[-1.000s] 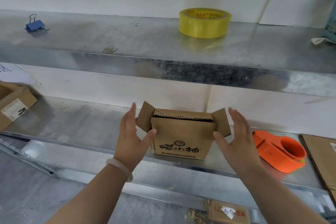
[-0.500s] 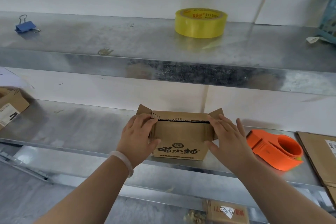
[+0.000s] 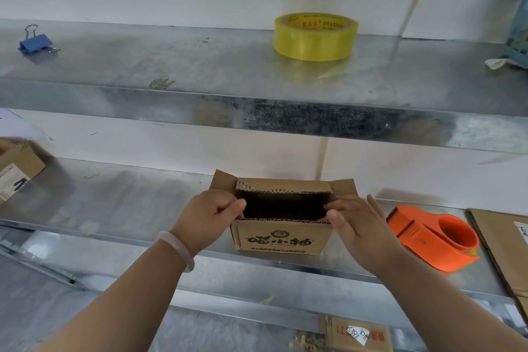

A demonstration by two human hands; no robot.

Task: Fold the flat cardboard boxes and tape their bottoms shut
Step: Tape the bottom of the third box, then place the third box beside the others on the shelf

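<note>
Right now a small cardboard box [image 3: 281, 240] stands upright on the lower metal shelf [image 3: 114, 208], close to its front edge, with printed characters on the side facing the person. Its top is open and dark inside; the back flap and both side flaps stand up. The left hand [image 3: 205, 217] sits at the box's top left corner, its grip closed there with the fingers curled over the front edge. The right hand [image 3: 360, 226] is at the top right corner, where thumb and forefinger pinch the front edge while the other fingers lie fairly straight. A pale bracelet [image 3: 178, 248] circles the left wrist. Just right of the box, on the same shelf, lies an orange tape dispenser [image 3: 434, 237], and beyond it flat cardboard [image 3: 500, 251]. Another carton [image 3: 17, 168] sits at the far left. On the upper shelf [image 3: 143, 66] rest a yellow tape roll [image 3: 314, 37] and a blue binder clip [image 3: 35, 43], well apart.
</note>
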